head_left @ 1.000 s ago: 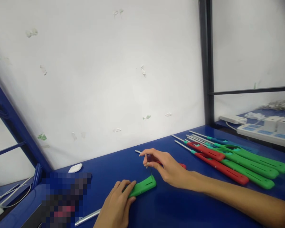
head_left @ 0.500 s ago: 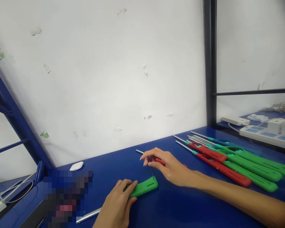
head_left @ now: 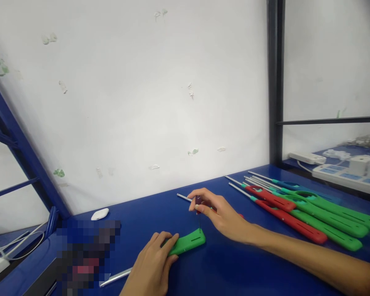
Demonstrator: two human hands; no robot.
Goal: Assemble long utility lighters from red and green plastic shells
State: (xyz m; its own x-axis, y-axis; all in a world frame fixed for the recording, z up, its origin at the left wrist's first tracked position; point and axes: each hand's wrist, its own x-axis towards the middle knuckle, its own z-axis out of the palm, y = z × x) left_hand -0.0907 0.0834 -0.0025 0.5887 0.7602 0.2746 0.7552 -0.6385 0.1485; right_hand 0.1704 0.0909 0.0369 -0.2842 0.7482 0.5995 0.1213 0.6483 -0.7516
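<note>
A green long-necked lighter (head_left: 189,241) lies on the blue table, its slotted handle end pointing right and its metal tube to the lower left. My left hand (head_left: 156,257) is closed around the handle and covers the middle of the lighter. Above the handle's end, my right hand (head_left: 214,209) pinches the dark handle of a small screwdriver (head_left: 198,201). The thin shaft stands nearly upright, its tip at the end of the green handle. Behind my right hand lies another lighter (head_left: 182,197), mostly hidden, with some red showing.
Several red, green and blue lighters (head_left: 296,216) lie in a pile on the right. A white oval object (head_left: 100,213) rests at the back left. White power strips (head_left: 345,174) stand beyond the black post (head_left: 275,82). A blurred patch covers the left part of the table.
My right hand has shifted slightly right and its fingers have turned around the screwdriver handle, which is now more upright. The left hand and green lighter have stayed in place.
</note>
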